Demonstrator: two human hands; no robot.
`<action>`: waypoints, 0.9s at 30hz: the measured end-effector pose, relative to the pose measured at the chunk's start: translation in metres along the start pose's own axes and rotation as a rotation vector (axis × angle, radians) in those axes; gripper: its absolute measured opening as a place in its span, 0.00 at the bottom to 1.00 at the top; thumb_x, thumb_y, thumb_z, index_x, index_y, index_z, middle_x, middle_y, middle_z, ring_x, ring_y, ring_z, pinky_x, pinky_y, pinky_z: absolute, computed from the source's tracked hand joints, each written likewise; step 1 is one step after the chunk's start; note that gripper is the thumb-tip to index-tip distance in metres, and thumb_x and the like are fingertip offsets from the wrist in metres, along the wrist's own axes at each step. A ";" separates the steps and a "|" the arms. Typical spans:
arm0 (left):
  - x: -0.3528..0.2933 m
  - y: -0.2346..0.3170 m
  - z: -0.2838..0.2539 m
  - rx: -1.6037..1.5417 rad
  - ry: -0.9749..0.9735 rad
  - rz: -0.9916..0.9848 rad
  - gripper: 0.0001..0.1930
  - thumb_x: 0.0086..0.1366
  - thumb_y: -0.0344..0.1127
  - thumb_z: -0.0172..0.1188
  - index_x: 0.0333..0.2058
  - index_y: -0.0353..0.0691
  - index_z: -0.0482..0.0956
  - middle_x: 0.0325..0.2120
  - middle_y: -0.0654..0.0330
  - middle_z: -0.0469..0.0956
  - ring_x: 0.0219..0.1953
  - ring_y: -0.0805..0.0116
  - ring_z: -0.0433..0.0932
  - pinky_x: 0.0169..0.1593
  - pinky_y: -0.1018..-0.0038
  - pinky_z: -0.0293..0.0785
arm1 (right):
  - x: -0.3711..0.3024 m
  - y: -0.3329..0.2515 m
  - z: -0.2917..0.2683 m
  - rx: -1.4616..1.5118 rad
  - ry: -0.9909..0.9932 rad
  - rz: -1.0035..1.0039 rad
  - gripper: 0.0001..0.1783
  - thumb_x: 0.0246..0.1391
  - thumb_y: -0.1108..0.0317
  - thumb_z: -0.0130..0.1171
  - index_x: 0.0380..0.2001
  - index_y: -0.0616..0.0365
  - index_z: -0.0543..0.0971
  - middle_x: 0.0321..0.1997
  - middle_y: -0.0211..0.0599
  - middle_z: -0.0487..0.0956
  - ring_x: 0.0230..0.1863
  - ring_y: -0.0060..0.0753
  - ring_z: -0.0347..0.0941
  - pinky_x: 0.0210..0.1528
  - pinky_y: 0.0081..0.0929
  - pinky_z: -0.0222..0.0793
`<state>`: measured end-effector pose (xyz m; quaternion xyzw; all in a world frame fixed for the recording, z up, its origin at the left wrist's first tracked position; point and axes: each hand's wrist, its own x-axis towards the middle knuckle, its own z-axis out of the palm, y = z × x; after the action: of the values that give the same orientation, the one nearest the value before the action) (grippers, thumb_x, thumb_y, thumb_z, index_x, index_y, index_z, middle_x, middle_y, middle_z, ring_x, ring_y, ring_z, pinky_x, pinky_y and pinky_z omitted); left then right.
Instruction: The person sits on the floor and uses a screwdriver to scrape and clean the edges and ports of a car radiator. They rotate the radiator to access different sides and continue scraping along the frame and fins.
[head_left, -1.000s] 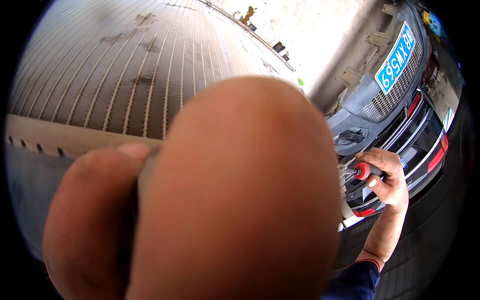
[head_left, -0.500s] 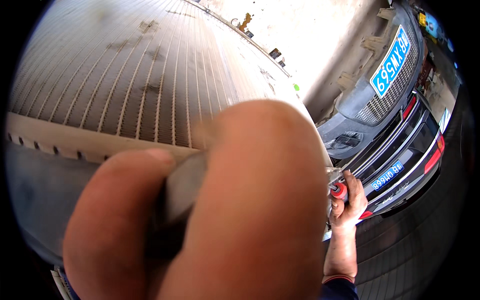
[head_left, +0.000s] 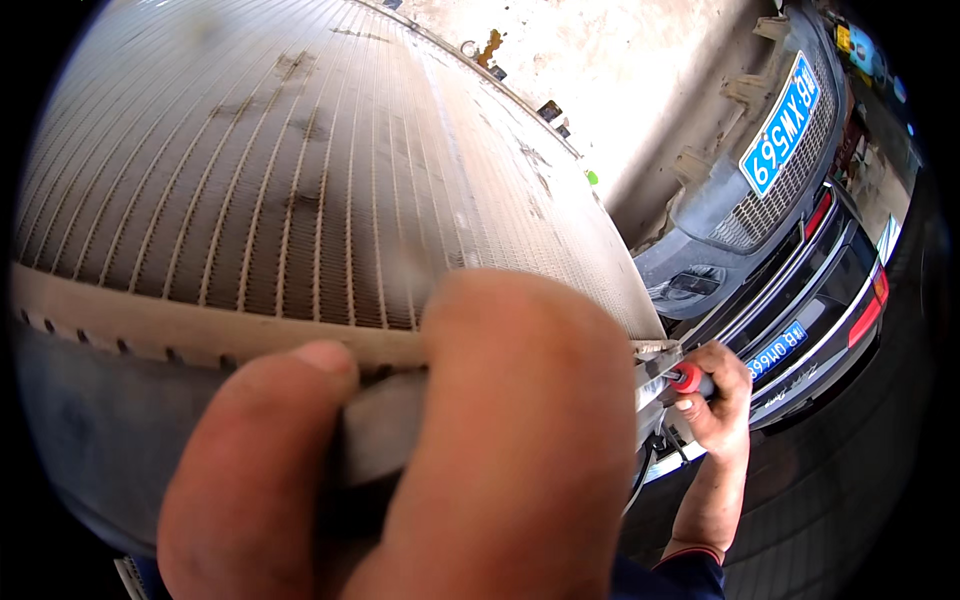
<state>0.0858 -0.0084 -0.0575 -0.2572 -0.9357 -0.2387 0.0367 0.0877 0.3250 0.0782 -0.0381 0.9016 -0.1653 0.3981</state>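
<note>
A large radiator (head_left: 290, 200) with fine fins and dusty ribs fills the left and middle. Along its near side runs a crimped metal edge (head_left: 180, 325) above a dark plastic tank (head_left: 100, 400). Very near the camera, my left hand (head_left: 430, 450) is bent at this edge, its fingers closed about a grey flat-sided piece (head_left: 385, 425); what this piece belongs to is hidden. At the radiator's right corner, my right hand (head_left: 725, 400) grips a screwdriver (head_left: 692, 380) by its red and dark handle. The shaft points left at the corner, its tip hard to make out.
Beyond the right corner lies a dark bumper (head_left: 690, 235) with a mesh grille and a blue plate (head_left: 783, 125). Below it is a dark car rear panel (head_left: 820, 320) with red lamps. Pale floor (head_left: 600, 60) shows at the top, with small dark bits near the radiator's far edge.
The radiator's near edge and my left hand sit lower in view. My right hand has shifted slightly right with the screwdriver, and more of the corner shows. Both hands keep their grip.
</note>
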 end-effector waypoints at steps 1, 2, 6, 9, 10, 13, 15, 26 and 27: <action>0.001 0.000 0.000 0.000 -0.001 0.001 0.08 0.50 0.29 0.74 0.27 0.36 0.84 0.30 0.59 0.81 0.44 0.56 0.78 0.43 0.63 0.81 | 0.005 0.001 -0.006 0.000 -0.005 -0.009 0.13 0.43 0.65 0.69 0.33 0.60 0.82 0.30 0.39 0.82 0.29 0.39 0.79 0.33 0.32 0.75; 0.001 0.000 0.000 -0.006 -0.002 0.002 0.08 0.50 0.29 0.74 0.27 0.36 0.84 0.30 0.59 0.81 0.44 0.56 0.78 0.43 0.63 0.81 | 0.009 0.001 -0.012 0.000 -0.010 -0.018 0.14 0.43 0.65 0.69 0.33 0.60 0.82 0.29 0.39 0.82 0.28 0.39 0.79 0.33 0.33 0.75; 0.003 0.003 -0.003 -0.010 -0.005 0.008 0.08 0.50 0.29 0.74 0.27 0.36 0.84 0.30 0.59 0.81 0.44 0.56 0.78 0.43 0.63 0.81 | 0.019 0.005 -0.024 0.028 -0.125 -0.003 0.14 0.42 0.64 0.70 0.32 0.59 0.82 0.29 0.38 0.82 0.27 0.38 0.79 0.33 0.32 0.75; 0.003 0.003 -0.005 -0.022 -0.009 0.009 0.08 0.50 0.29 0.74 0.27 0.36 0.84 0.30 0.59 0.81 0.44 0.56 0.78 0.43 0.63 0.81 | 0.016 0.001 -0.019 0.096 -0.187 0.093 0.13 0.43 0.65 0.71 0.31 0.57 0.80 0.29 0.36 0.81 0.28 0.39 0.79 0.33 0.32 0.75; 0.003 0.003 -0.004 -0.025 -0.010 0.014 0.08 0.50 0.29 0.74 0.27 0.36 0.84 0.30 0.59 0.81 0.44 0.56 0.78 0.43 0.63 0.81 | 0.017 -0.002 -0.018 0.099 -0.189 0.133 0.13 0.43 0.65 0.71 0.31 0.57 0.80 0.29 0.36 0.81 0.28 0.40 0.79 0.34 0.32 0.76; 0.005 0.003 -0.004 -0.029 -0.018 0.012 0.08 0.50 0.29 0.74 0.27 0.36 0.84 0.30 0.59 0.81 0.44 0.56 0.78 0.43 0.63 0.81 | 0.010 0.002 -0.011 -0.049 -0.034 0.032 0.20 0.50 0.55 0.74 0.33 0.59 0.79 0.30 0.39 0.80 0.28 0.41 0.79 0.33 0.32 0.75; 0.006 0.002 -0.004 -0.034 -0.024 0.010 0.08 0.50 0.29 0.74 0.27 0.36 0.84 0.30 0.59 0.81 0.44 0.56 0.78 0.43 0.63 0.81 | 0.008 -0.001 -0.006 -0.161 0.023 -0.026 0.27 0.53 0.46 0.72 0.36 0.62 0.78 0.29 0.41 0.79 0.27 0.43 0.78 0.31 0.33 0.74; 0.015 -0.004 -0.011 -0.055 -0.043 -0.002 0.08 0.50 0.29 0.74 0.27 0.35 0.84 0.31 0.59 0.81 0.43 0.56 0.78 0.43 0.63 0.81 | -0.022 -0.033 0.054 -0.498 0.436 0.052 0.24 0.59 0.50 0.66 0.40 0.64 0.77 0.33 0.46 0.77 0.30 0.48 0.75 0.32 0.36 0.71; 0.016 -0.013 -0.011 -0.075 -0.051 -0.020 0.08 0.50 0.29 0.74 0.27 0.35 0.84 0.31 0.59 0.81 0.43 0.56 0.78 0.43 0.63 0.81 | -0.018 -0.045 0.057 -0.545 0.482 0.124 0.24 0.58 0.51 0.67 0.41 0.64 0.77 0.34 0.46 0.78 0.32 0.47 0.76 0.34 0.37 0.72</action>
<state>0.0648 -0.0155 -0.0504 -0.2549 -0.9293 -0.2674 0.0007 0.1389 0.2714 0.0700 -0.0482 0.9810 0.1010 0.1586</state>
